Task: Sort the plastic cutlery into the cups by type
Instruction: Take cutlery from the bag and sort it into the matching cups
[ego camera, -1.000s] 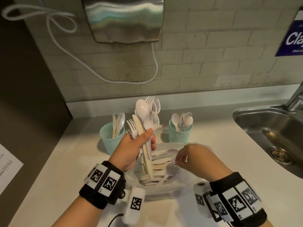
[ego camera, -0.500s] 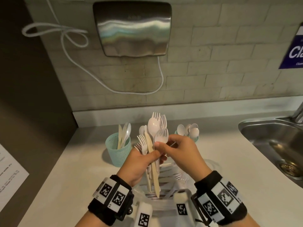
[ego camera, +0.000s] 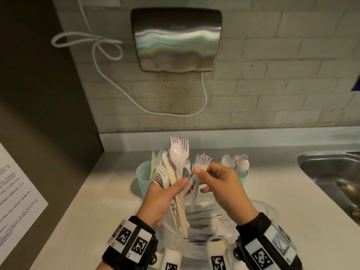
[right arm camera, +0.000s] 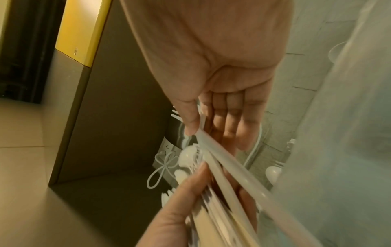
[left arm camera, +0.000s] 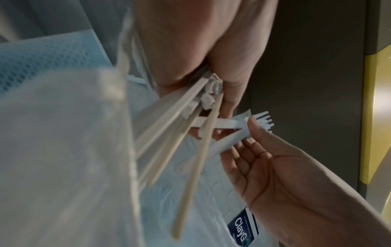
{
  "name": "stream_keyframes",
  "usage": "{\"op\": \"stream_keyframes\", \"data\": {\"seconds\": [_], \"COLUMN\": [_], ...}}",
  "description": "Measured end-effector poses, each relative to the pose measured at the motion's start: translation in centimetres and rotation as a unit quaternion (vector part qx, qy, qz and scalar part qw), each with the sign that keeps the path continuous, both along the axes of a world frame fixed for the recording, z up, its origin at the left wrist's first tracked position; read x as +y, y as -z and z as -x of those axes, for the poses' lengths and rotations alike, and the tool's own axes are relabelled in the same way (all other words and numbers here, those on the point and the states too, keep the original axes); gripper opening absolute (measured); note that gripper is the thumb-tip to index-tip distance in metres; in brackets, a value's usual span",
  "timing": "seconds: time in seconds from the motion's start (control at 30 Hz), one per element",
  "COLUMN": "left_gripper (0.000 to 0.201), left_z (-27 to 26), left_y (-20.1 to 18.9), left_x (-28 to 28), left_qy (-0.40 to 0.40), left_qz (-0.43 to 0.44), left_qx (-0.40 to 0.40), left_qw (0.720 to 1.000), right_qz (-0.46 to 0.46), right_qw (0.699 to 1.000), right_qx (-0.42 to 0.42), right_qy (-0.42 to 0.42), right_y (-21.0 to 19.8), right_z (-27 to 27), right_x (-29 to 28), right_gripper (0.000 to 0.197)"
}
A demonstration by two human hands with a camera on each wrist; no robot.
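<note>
Pale and smooth, the surface [ego camera: 81, 211] runs back to a tiled wall, and nearest the camera a clear plastic bag [ego camera: 206, 227] of loose cutlery lies on it below both wrists. Above the bag the left hand [ego camera: 161, 199] is closed around a mixed bundle [ego camera: 175, 172] of forks, a white spoon and beige knives, their handles fanning downward. Just beside it the right hand [ego camera: 224, 184] pinches white forks [ego camera: 202, 160] by the neck between thumb and forefinger, the other fingers loosely extended. The step appears to be drawing forks out of the bundle. It would go best if the left hand loosened only a little, so the rest does not slide, and the pull followed the line of the handles, since tines may snag on neighbours. Farther back stand teal cups: a knife cup [ego camera: 145, 172] on the left, a spoon cup [ego camera: 243, 173] on the right, and forks rising between them, their cup hidden, which is probably where these belong.
</note>
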State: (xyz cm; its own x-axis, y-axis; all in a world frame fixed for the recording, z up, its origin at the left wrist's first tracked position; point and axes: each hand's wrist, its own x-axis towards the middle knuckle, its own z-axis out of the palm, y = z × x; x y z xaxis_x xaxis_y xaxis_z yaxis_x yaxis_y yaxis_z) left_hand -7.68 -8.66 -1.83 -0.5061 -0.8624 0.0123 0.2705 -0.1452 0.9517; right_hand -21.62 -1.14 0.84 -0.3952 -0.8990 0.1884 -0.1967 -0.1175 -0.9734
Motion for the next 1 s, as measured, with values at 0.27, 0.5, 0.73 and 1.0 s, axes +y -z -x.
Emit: {"op": "stream_keyframes", "data": {"seconds": [0.27,0.5,0.73,1.0], "left_gripper": [0.01,0.013,0.024,0.022], "left_z": [-1.2,-1.8,-1.5,-1.4], "left_y": [0.7,0.8,0.7,0.5], "left_x": [-1.0,-1.0,-0.9,-0.9], "left_qy": [-0.117,-0.127,-0.139,-0.138], "left_qz": [-0.03,-0.03,-0.03,-0.023], "left_qx": [0.025,0.024,0.019,0.019], "left_qw": [0.992,0.991,0.99,0.99], "right_qz": [0.121,0.109,0.058,-0.119], "right_qw": [0.988,0.982,0.979,0.958], "right_qx": [-0.067,0.047,0.115,0.246], "right_qy": [0.071,0.149,0.158,0.084], "right_y": [-3.6,-2.4,0.3,2.9], "right_z": [1.4,2.5,2.0,1.1], "right_x": [-1.1,-5.1,-8.0,-9.7], "right_gripper": [0.011,0.008,0.026,0.027]}}
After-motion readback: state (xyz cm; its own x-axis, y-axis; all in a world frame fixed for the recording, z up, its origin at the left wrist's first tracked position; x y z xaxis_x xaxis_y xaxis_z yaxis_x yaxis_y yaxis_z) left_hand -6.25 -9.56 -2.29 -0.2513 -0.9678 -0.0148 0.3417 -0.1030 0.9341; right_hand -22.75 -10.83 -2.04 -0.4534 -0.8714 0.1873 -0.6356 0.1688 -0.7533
